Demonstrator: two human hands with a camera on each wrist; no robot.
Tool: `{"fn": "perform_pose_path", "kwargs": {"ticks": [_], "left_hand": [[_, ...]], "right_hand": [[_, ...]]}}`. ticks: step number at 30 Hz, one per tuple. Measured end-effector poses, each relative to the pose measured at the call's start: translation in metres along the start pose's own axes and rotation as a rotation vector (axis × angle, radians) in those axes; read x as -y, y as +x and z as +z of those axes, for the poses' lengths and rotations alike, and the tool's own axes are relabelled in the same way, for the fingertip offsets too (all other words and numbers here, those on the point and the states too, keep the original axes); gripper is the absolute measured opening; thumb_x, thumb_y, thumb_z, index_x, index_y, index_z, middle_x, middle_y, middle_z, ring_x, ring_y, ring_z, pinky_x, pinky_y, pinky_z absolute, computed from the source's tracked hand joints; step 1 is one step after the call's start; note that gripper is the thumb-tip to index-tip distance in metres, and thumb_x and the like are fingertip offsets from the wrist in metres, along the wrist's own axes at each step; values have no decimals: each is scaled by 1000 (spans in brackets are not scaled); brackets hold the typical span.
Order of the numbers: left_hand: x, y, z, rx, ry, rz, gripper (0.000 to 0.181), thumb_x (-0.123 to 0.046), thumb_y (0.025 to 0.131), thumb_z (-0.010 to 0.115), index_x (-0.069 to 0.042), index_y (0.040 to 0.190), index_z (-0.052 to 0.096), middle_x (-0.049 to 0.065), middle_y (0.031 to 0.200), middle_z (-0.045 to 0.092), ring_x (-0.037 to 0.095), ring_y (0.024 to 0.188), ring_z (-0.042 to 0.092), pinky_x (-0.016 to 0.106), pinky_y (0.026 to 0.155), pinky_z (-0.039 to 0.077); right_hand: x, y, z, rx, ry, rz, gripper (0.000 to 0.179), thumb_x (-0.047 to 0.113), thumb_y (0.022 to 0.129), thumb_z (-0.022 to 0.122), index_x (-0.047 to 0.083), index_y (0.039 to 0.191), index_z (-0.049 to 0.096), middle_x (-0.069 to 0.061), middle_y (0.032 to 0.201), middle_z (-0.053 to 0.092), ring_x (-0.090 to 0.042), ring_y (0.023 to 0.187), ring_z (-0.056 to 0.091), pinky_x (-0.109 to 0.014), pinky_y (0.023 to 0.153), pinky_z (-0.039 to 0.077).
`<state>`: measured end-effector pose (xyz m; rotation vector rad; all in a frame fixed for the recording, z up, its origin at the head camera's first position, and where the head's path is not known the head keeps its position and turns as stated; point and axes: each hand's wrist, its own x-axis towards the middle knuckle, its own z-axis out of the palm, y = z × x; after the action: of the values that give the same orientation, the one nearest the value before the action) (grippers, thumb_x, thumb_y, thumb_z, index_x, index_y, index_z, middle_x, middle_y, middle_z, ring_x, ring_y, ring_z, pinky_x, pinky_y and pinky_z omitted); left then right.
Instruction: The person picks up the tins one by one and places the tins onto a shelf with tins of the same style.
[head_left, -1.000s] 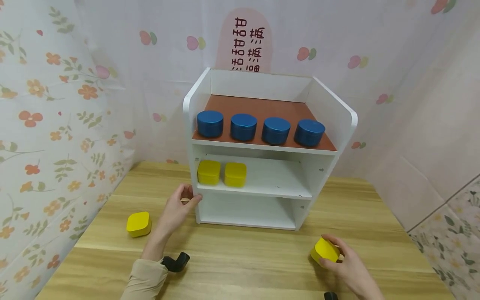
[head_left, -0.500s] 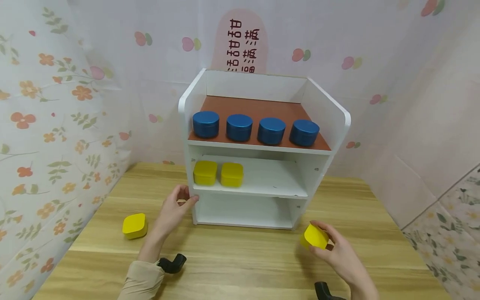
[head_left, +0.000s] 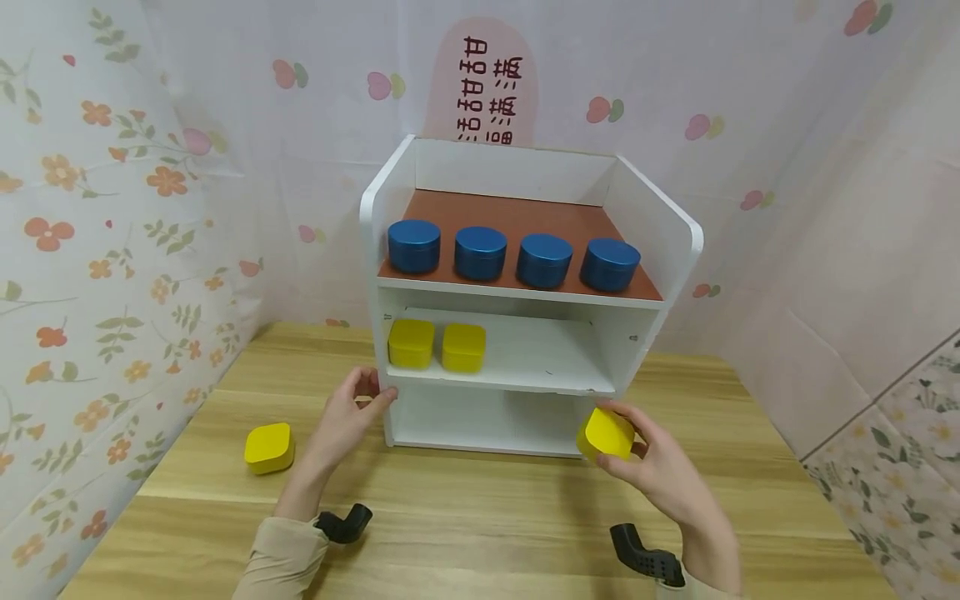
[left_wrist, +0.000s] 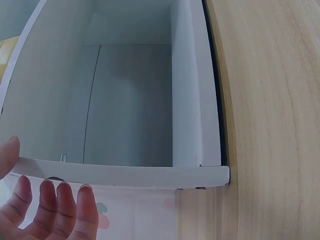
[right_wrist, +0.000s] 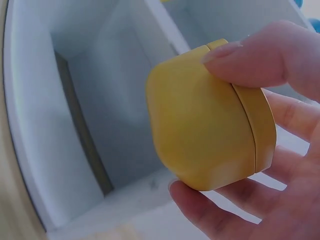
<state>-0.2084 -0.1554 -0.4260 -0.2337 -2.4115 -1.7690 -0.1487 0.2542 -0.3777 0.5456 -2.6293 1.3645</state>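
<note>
My right hand (head_left: 648, 467) grips a yellow square tin (head_left: 606, 433) with rounded corners, thumb on one side and fingers on the other. It is raised at the lower right front of the white shelf unit (head_left: 491, 382). The right wrist view shows the lid seam of this tin (right_wrist: 200, 115), with the bottom compartment behind it. My left hand (head_left: 352, 421) holds the unit's left side panel (left_wrist: 125, 175), thumb at its front edge and fingers along its outer face. Two yellow tins (head_left: 411, 343) stand at the left of the middle shelf.
Several round blue tins (head_left: 480, 252) line the front of the brown top shelf (head_left: 510, 212). Another yellow tin (head_left: 269, 448) lies on the wooden table (head_left: 465, 517) to the left of my left forearm. A floral cloth (head_left: 315, 150) hangs behind and beside the unit.
My right hand has carried the yellow tin left and up, from over the table at the right to the unit's lower right corner. The left hand keeps its place on the panel.
</note>
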Motion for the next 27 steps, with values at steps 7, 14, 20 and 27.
{"fn": "perform_pose_path", "kwargs": {"ticks": [7,14,20,27], "left_hand": [[-1,0,0,6,0,-6,33,-27,95,67,-3,112,49,12,105,53,25,101,49,40,89,41],[-12,-2,0,14,-4,-13,32,-24,96,65,-2,112,50,13,106,54,25,101,50,38,88,41],[-7,0,0,12,-5,-10,32,-25,96,66,-3,112,50,12,106,54,25,101,50,39,88,42],[-1,2,1,6,-3,-7,33,-27,95,66,-3,112,50,12,106,54,24,100,50,37,87,42]], "right_hand": [[11,18,-1,44,9,-58,62,5,81,78,9,137,50,-7,130,53,-25,103,51,-30,87,48],[19,33,-2,81,6,-78,63,3,81,77,6,137,49,-8,132,52,-26,106,50,-40,89,47],[28,41,-1,103,15,-103,62,1,81,76,4,136,49,-9,132,52,-26,105,50,-42,88,47],[37,53,0,122,34,-120,59,2,82,75,4,135,50,-10,131,52,-28,106,50,-53,92,43]]}}
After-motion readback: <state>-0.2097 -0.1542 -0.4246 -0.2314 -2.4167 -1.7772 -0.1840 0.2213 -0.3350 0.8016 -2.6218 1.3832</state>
